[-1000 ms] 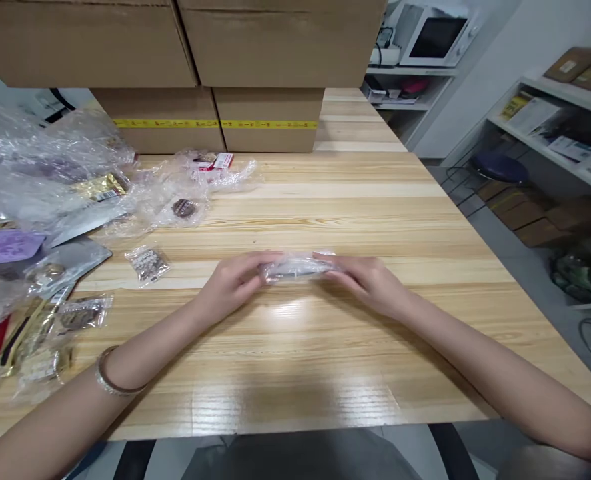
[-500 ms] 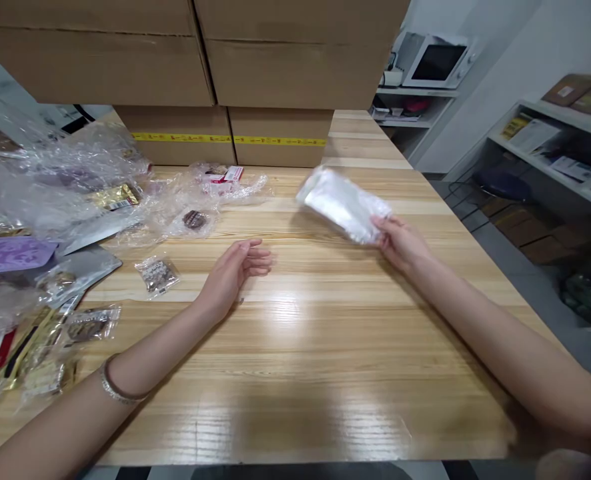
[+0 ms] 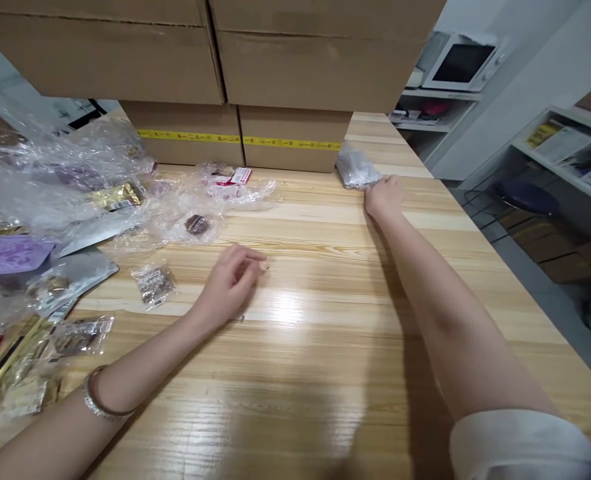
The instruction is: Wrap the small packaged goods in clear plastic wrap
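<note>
My right hand (image 3: pixel 383 197) is stretched out to the far right part of the wooden table (image 3: pixel 325 347), gripping a clear plastic packet (image 3: pixel 355 168) that lies next to the cardboard boxes (image 3: pixel 295 143). Near the middle of the table rests my left hand (image 3: pixel 230 280), fingers loosely curled and holding nothing. A small clear bag with dark pieces (image 3: pixel 151 283) lies just left of it.
A heap of clear plastic wrap and packets (image 3: pixel 50 200) covers the table's left side, with a red-and-white small box (image 3: pixel 238 176) and a purple card (image 3: pixel 10 253). Stacked cartons line the back. Shelves (image 3: pixel 565 153) and a stool (image 3: pixel 525 197) stand at the right.
Both hands held the clear packet at the table's middle. My left hand let go, and my right hand carried the packet away to the far right, beside the boxes.
</note>
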Available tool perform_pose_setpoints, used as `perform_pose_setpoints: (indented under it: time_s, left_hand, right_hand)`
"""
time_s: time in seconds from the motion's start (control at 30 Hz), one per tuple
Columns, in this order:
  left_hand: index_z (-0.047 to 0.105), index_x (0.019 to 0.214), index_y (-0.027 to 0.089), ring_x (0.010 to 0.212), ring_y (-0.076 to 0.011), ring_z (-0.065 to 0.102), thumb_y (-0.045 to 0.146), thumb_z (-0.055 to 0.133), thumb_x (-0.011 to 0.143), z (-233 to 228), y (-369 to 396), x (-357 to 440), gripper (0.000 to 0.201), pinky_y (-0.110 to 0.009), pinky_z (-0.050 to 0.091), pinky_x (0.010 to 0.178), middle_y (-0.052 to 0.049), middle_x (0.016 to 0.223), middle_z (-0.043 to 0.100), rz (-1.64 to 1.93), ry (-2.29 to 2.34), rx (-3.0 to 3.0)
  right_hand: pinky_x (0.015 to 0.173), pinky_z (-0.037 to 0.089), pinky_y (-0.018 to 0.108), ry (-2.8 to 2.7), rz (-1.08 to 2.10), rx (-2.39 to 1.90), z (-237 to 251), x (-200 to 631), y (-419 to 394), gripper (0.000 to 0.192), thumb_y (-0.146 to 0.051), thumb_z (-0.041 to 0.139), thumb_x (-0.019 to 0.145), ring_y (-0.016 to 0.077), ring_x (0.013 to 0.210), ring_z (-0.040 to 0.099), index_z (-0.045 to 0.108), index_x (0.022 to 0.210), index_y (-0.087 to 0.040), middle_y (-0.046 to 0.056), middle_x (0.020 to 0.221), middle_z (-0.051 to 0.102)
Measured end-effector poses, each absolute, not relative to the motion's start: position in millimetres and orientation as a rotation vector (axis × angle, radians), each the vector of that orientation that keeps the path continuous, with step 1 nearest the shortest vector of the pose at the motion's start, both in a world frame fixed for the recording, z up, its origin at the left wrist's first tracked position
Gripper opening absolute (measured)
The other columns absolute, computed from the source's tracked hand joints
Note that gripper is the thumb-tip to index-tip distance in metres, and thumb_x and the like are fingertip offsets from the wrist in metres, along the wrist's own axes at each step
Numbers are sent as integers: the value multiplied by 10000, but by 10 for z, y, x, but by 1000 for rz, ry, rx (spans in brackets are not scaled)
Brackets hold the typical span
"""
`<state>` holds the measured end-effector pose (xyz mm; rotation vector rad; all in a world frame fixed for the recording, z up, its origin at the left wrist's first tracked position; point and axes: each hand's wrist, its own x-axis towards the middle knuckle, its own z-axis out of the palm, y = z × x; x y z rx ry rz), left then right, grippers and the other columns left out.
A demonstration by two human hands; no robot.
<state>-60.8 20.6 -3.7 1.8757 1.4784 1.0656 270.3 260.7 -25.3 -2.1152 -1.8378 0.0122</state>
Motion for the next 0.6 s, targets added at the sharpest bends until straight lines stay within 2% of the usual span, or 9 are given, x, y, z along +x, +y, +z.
perform_pose_setpoints:
  time_s: [0.07,0.13,0.2,0.27,0.33,0.43,0.5,0.6]
  left_hand:
    - [685,1010,218,1237,-283,512,312,486,944,12,284,-738,229,-507,387,1077,-100,1176,626,1050,1646,2194]
    - [692,1055,225,1435,-335,313,299,489,935,37,378,-851,247,-577,278,1151,-106,1407,514,970,1815,2373]
    - [700,1087,225,1511,-385,130,302,507,915,21,474,-930,269,-634,197,1172,-83,1563,367,845,1948,2438]
    - [704,1108,204,1517,-422,76,293,506,894,-34,561,-980,305,-674,147,1170,-86,1607,311,724,2053,2421]
    - [689,1168,142,1503,-434,145,273,482,881,-101,620,-1011,377,-669,143,1173,-147,1585,349,624,2140,2348]
    - [606,1296,25,1450,-403,315,236,410,892,-165,619,-999,497,-619,215,1172,-243,1481,473,565,2160,2279]
    - [583,1323,11,1408,-371,400,221,370,909,-171,532,-911,511,-587,282,1155,-239,1417,544,562,2043,2345]
    - [613,1291,31,1366,-325,470,222,365,937,-151,264,-634,473,-538,318,1164,-206,1370,599,552,1616,2535]
  right_hand:
    - [1098,267,660,-1641,-75,-2258,-321,2674,2455,656,-399,340,992,452,1385,363,407,1390,117,396,1415,418]
    - [1118,259,621,-1595,-49,-2331,-375,2669,2270,719,-454,350,983,439,1407,345,385,1417,118,381,1460,397]
    - [1144,243,583,-1760,27,-2282,-409,2690,2061,747,-479,344,977,417,1438,313,358,1447,102,353,1512,356]
    - [1165,231,550,-1959,62,-2159,-431,2714,1825,740,-473,329,975,394,1460,289,352,1460,85,325,1544,327]
    - [1181,222,533,-2092,71,-2038,-453,2712,1555,732,-471,308,974,377,1474,276,354,1469,66,302,1558,323]
    - [1201,201,536,-2226,126,-1846,-479,2633,1102,761,-522,283,973,355,1494,246,336,1498,27,267,1582,302]
    - [1211,190,544,-2289,196,-1707,-466,2543,803,796,-575,297,967,344,1501,235,331,1510,5,254,1593,285]
    - [1229,171,520,-2322,425,-1478,-377,2414,448,790,-628,336,961,303,1501,255,395,1498,-53,216,1590,316]
